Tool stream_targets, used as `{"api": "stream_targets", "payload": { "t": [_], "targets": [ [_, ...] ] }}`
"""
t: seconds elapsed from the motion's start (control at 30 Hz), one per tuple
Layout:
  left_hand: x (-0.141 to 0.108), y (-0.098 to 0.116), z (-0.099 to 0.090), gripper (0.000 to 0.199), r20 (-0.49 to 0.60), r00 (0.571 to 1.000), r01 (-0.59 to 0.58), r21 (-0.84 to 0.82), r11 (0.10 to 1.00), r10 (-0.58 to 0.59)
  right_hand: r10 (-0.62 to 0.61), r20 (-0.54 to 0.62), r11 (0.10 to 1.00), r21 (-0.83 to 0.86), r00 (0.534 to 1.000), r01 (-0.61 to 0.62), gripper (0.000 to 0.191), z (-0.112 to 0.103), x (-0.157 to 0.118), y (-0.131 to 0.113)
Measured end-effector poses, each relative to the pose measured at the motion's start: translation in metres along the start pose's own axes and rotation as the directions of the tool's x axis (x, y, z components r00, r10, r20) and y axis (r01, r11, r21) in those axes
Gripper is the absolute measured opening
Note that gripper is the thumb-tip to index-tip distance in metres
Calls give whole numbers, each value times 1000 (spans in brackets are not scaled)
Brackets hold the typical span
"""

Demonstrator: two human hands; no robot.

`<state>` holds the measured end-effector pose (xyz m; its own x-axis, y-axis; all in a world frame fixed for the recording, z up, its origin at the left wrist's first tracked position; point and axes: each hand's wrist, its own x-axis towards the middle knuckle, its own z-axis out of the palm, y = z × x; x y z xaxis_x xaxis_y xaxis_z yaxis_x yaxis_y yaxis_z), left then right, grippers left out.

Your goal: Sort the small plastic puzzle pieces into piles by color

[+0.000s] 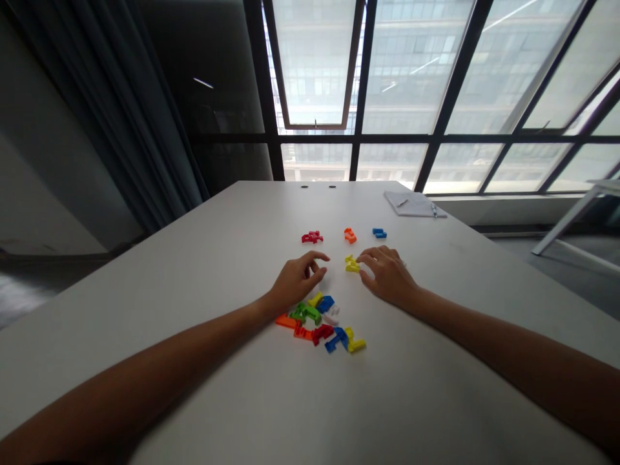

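Observation:
My right hand (387,274) is at the right of a small yellow plastic piece (352,265), with its index finger and thumb on either side of the piece's right end. My left hand (296,279) hovers over the table, fingers curved, thumb and index finger apart, nothing between them. Just below it lies a loose pile of plastic pieces, among them a green piece (306,313), a white piece (331,315), a red piece (322,334), a blue piece (336,340) and another yellow piece (356,342).
Beyond my hands, pink-red pieces (312,237), an orange piece (349,235) and blue pieces (379,232) form a row on the white table (203,271). Paper with pens (414,203) lies at the far right. Windows stand behind the table.

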<state>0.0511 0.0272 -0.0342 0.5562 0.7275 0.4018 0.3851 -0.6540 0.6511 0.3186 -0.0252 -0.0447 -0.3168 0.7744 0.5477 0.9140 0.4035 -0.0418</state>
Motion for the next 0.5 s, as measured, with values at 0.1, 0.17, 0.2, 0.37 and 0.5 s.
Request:
{"api": "stream_targets", "payload": {
  "t": [0.1,0.17,0.2,0.37,0.5],
  "targets": [
    [1,0,0,29,-25,999,24,-40,999,-25,-78,-40,993,89,996,81,23,-11,2,-10],
    [2,1,-1,28,-46,998,42,-73,996,-45,-168,-12,966,200,986,167,20,-19,3,-21],
    [3,2,-1,28,-54,997,49,-89,995,-54,-208,10,944,262,978,198,20,-23,3,-28],
    [6,-2,0,28,-86,991,83,-183,980,-100,-350,105,827,502,931,254,33,-27,12,-52],
    [8,-10,1,27,-130,983,93,-239,966,-127,-366,223,812,551,903,193,30,-15,31,-60]
  ]
}}
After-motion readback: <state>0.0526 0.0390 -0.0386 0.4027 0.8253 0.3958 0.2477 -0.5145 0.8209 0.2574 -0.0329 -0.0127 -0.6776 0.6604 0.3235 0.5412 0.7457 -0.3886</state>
